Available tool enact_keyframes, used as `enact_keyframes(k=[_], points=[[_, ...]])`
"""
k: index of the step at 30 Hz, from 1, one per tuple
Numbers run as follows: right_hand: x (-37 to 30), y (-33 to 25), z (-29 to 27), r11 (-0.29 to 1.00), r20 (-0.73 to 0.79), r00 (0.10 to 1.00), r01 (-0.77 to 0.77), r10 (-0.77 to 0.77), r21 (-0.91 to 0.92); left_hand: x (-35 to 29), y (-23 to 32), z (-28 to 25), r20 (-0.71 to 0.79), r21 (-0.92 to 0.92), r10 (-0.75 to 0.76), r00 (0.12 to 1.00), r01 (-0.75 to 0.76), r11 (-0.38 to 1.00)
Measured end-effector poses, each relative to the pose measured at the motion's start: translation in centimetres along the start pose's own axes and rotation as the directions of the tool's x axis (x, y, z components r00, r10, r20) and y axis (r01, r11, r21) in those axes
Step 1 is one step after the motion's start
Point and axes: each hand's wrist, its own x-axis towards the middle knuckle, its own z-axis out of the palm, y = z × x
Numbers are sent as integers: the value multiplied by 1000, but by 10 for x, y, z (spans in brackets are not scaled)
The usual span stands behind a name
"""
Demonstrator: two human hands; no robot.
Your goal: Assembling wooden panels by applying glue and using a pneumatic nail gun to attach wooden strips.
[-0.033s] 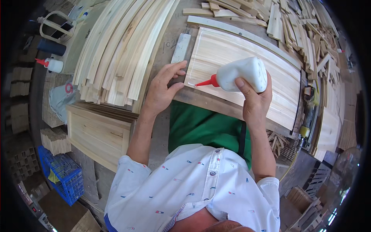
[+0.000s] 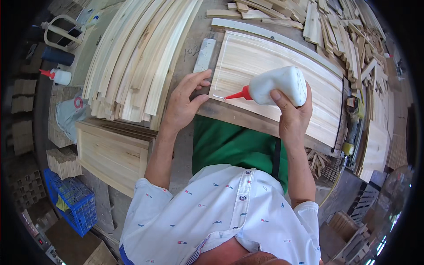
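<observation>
A white glue bottle (image 2: 276, 86) with a red nozzle lies tilted in my right hand (image 2: 295, 110), fingers and thumb wrapped round it. Its nozzle tip is at the near left corner of a pale wooden panel (image 2: 282, 95). A thin white glue line (image 2: 221, 66) runs down the panel's left edge and turns along the near edge to the tip. My left hand (image 2: 185, 99) is beside that corner, thumb apart from the half-bent fingers, holding nothing. Just beyond it lies a short whitish block (image 2: 205, 55).
Long wooden strips (image 2: 137, 57) are stacked to the left, above framed panels (image 2: 112, 145). A wooden rail (image 2: 278, 42) borders the panel's far side. Offcuts (image 2: 327, 31) pile up at the far right. A second glue bottle (image 2: 62, 77) and a blue crate (image 2: 73, 201) are at left.
The bottle and nozzle tip have shifted very slightly right along the panel's near edge. My left hand keeps its place beside the corner.
</observation>
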Motion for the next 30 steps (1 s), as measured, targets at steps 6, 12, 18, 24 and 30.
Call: enact_keyframes(k=[6, 12, 18, 24, 30], points=[[-16, -12, -48, 1000, -108, 994, 0, -2, -21, -1, -8, 2, -54, 27, 1, 999, 0, 1000], [-38, -19, -110, 993, -218, 972, 65, -86, -100, -2, -8, 2, -34, 42, 3, 999, -1, 999], [-63, -29, -178, 986, -348, 925, 114, -150, -123, -3, -10, 3, -6, 73, -39, 999, 39, 997], [-85, -42, -246, 954, -474, 842, 140, -256, -265, -1, -8, 0, 27, 92, -63, 998, 60, 994], [-92, -50, -280, 929, -567, 758, 137, -322, -343, -1, 12, 1, 32, 290, -107, 994, 93, 952]])
